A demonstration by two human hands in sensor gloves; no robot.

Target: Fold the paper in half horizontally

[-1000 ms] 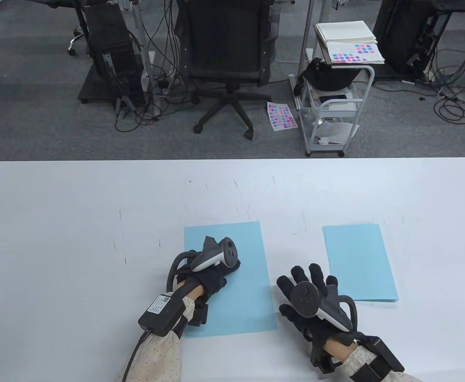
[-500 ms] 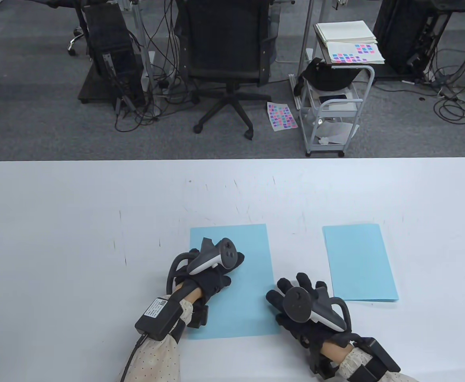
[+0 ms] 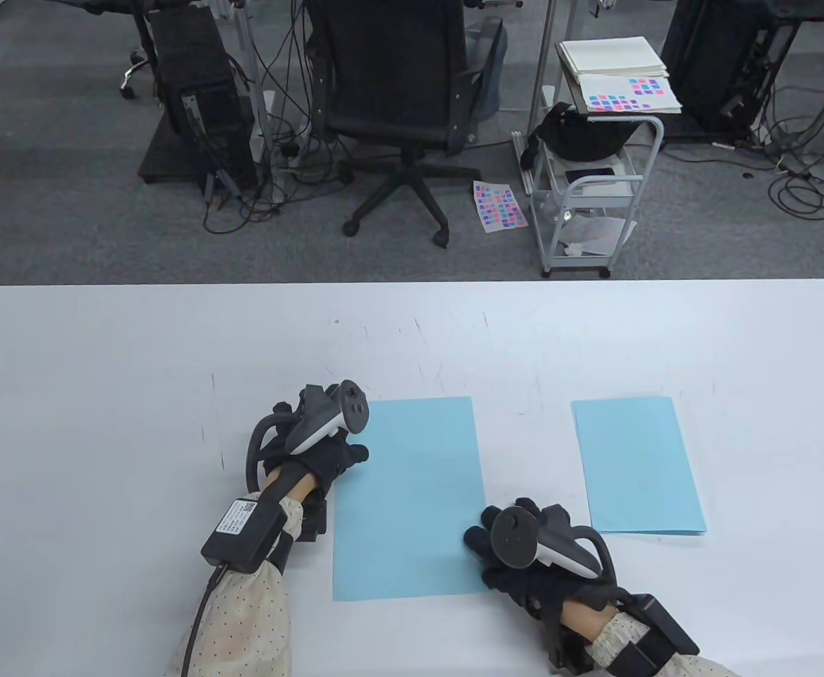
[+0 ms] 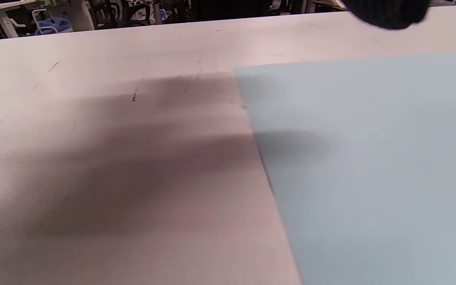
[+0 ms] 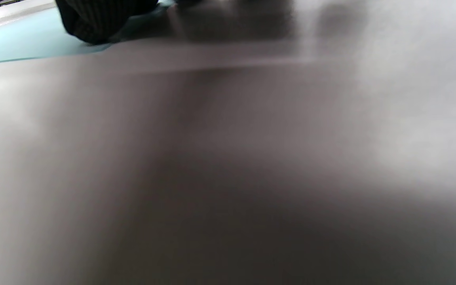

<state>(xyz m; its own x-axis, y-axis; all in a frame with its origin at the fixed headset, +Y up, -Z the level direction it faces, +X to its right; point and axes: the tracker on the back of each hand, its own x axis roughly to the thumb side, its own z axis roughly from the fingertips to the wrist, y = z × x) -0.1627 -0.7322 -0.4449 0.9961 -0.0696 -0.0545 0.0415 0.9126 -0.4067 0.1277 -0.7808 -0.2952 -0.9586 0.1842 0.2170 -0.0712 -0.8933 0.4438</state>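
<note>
Left hand point(image 3: 317, 451) now off paper point(image 3: 412, 493)

Matt blue paper point(image 3: 408, 493), smooth table point(image 3: 101, 367)

A: Paper point(image 3: 412, 493) status?
B: Light blue sheet, flat and unfolded on the desk point(image 3: 101, 367), long side running away from the near edge (no crease visible). Sits near center, toward the near edge.
A: Any lift?
B: None visible. Left wrist view shows its far-left corner lying flat.
</note>
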